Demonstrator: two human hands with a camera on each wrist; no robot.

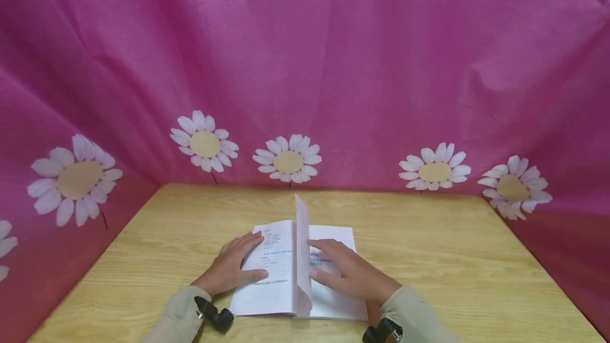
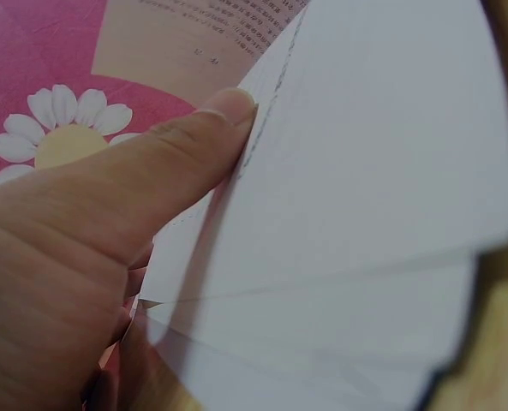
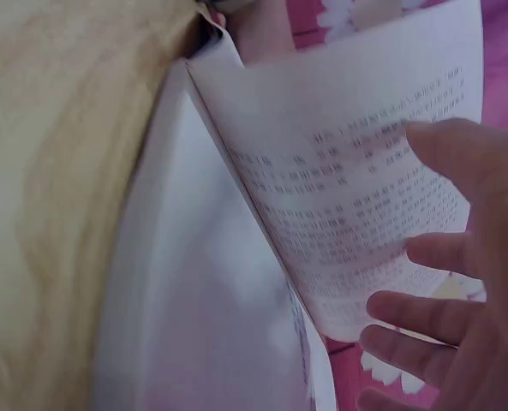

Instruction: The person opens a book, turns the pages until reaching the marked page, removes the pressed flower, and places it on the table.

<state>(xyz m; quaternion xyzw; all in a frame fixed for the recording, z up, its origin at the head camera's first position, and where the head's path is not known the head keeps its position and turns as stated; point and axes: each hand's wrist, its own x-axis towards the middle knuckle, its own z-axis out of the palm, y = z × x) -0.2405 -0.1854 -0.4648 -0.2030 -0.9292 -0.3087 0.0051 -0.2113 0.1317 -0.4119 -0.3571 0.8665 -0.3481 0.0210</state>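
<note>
An open book (image 1: 274,298) with printed pages lies on the table. One leaf (image 1: 302,263) stands nearly upright at its middle, slightly curved. My left hand (image 1: 233,266) rests on the left page, its thumb and fingers spread along the outer edge; in the left wrist view the thumb (image 2: 176,158) lies extended against the paper. My right hand (image 1: 352,274) is over the right page, fingers extended toward the raised leaf. In the right wrist view its spread fingertips (image 3: 425,137) are at the printed face of that leaf; firm contact cannot be told.
The wooden table (image 1: 452,258) extends around the book on all sides. A pink cloth (image 1: 362,78) with white daisies hangs behind and beside the table. Each wrist wears a small black camera, one of them the left camera (image 1: 214,315).
</note>
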